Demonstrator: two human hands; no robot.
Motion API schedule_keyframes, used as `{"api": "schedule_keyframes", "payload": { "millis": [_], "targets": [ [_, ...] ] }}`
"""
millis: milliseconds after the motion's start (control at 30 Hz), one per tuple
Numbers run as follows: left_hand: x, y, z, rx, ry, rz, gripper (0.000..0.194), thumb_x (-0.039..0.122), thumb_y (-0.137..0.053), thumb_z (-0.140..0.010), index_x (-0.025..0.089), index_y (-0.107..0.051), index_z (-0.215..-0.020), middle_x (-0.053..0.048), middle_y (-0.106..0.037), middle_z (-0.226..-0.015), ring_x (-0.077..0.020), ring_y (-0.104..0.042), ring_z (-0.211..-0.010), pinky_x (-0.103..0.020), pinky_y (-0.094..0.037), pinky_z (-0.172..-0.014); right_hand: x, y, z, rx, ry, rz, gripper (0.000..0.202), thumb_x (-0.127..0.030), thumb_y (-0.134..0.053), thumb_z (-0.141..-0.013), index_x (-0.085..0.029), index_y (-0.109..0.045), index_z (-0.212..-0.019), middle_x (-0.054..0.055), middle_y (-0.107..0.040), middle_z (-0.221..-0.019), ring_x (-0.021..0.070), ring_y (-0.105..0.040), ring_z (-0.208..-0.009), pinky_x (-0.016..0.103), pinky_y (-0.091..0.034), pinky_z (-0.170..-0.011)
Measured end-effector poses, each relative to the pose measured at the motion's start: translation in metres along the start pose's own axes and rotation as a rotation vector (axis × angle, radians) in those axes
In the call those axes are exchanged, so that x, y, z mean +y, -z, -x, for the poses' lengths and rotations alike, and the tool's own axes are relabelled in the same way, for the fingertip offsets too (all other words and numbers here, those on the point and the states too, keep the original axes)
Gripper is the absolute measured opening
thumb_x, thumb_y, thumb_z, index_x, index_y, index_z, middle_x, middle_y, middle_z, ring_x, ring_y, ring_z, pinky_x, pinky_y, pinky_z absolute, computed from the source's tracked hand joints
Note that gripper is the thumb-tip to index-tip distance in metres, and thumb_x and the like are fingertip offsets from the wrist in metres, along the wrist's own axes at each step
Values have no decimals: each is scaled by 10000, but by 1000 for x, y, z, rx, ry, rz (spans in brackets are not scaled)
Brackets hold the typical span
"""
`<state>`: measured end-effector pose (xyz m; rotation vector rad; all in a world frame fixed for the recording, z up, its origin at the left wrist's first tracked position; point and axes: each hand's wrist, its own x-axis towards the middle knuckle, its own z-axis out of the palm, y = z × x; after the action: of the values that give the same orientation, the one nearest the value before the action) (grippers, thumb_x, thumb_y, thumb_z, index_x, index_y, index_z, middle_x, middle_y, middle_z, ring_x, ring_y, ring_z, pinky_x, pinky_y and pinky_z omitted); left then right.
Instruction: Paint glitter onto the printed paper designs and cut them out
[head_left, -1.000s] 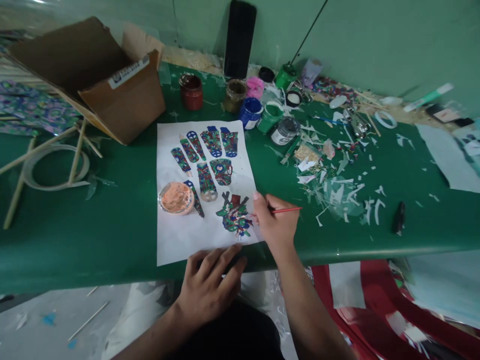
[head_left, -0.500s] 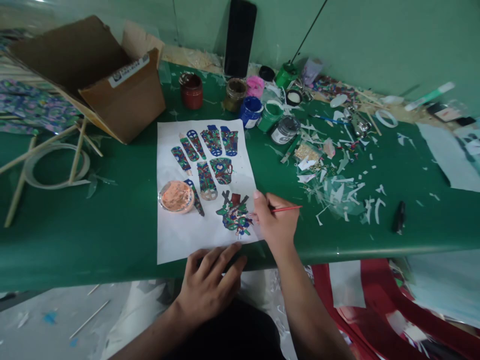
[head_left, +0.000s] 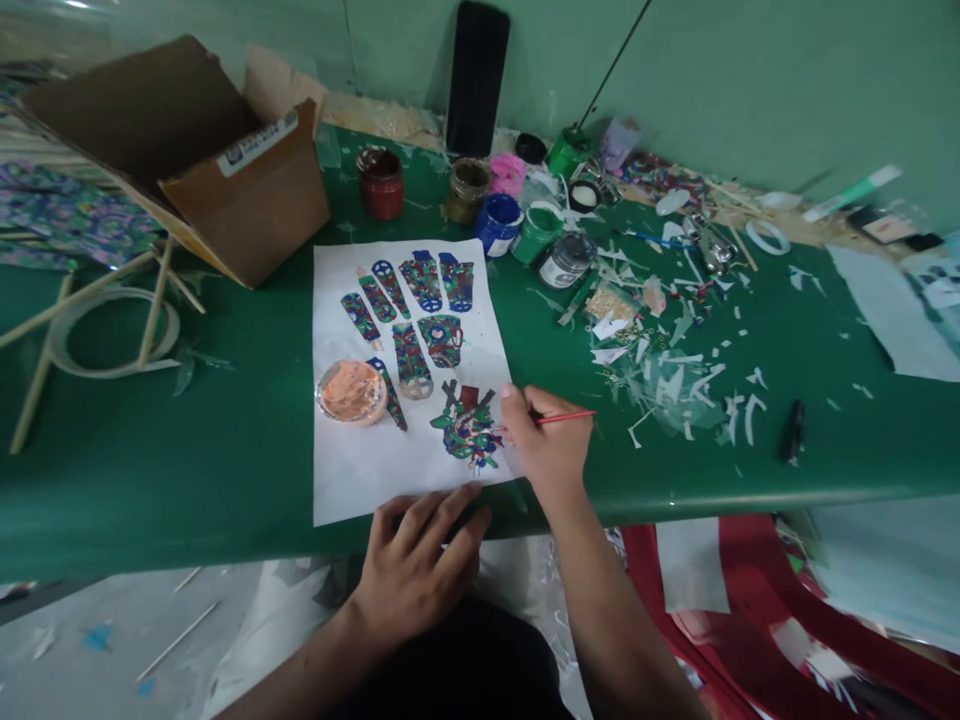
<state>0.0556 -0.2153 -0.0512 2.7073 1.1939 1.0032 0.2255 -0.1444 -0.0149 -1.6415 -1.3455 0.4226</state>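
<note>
My right hand (head_left: 551,440) pinches a thin paintbrush (head_left: 570,415) with a red handle. Its tip points left, at the right side of a painted figure (head_left: 469,428) in green, blue and dark red. That figure is on a white sheet of paper (head_left: 352,485), whose upper half bears several painted strip-like shapes (head_left: 412,355). On the sheet's left side stands an open pot of peach paint (head_left: 351,390). My left hand (head_left: 427,550) rests at the table's front edge by the sheet's lower border, fingers spread and holding nothing.
Open paint jars stand behind the sheet: dark red (head_left: 381,185), brown (head_left: 468,190), blue (head_left: 500,225) and green (head_left: 538,230). A cardboard box (head_left: 247,200) and a tape roll (head_left: 112,332) are at left. Paper scraps (head_left: 675,385) litter the right side. A black phone (head_left: 477,80) leans against the wall.
The whole view has shifted very slightly. Both hands and the paintbrush keep nearly the same place over the sheet.
</note>
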Motion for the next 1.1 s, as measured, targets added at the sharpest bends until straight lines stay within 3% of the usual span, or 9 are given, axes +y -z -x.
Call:
{"api": "schedule_keyframes", "payload": {
  "millis": [167, 300, 500, 733, 1100],
  "targets": [
    [-1, 0, 0, -3, 2, -3, 215, 216, -646, -814, 255, -688, -1022, 9, -723, -1160, -196, -586, -923, -372, -379, -780, 3, 10, -4, 107, -120, -234, 443, -478, -526, -884, -221, -506, -524, -64, -435, -377, 102, -505, -348, 229, -422, -415],
    [0, 0, -2, 10, 3, -10, 214, 213, -656, -805, 257, -689, -1011, 7, -730, -1140, -195, -587, -915, -369, -378, -776, 9, 10, -6, 56, -161, -353, 521, -583, -371, -923, -217, -560, -606, -42, -486, -413, 107, -513, -339, 242, -450, -402],
    [0, 0, -2, 10, 9, 4, 207, 211, -654, -811, 253, -683, -1012, 13, -729, -1143, -194, -586, -923, -371, -378, -779, 9, 6, -5, 33, -172, -203, 446, -449, -581, -866, -206, -519, -497, -44, -513, -408, 84, -521, -362, 203, -425, -407],
    [1, 1, -2, -2, 3, -7, 206, 224, -655, -807, 262, -688, -1006, 15, -733, -1131, -190, -586, -910, -366, -377, -774, 8, 6, -6, -5, -149, -116, 426, -426, -597, -858, -204, -529, -501, -38, -554, -427, 79, -523, -367, 191, -407, -400],
    [0, 0, -2, -3, 2, -8, 208, 226, -666, -804, 257, -688, -1009, 16, -734, -1127, -189, -581, -921, -367, -384, -772, 7, 6, -7, 38, -139, -103, 426, -387, -585, -864, -209, -511, -484, -44, -543, -410, 81, -522, -364, 201, -395, -407]
  ]
}}
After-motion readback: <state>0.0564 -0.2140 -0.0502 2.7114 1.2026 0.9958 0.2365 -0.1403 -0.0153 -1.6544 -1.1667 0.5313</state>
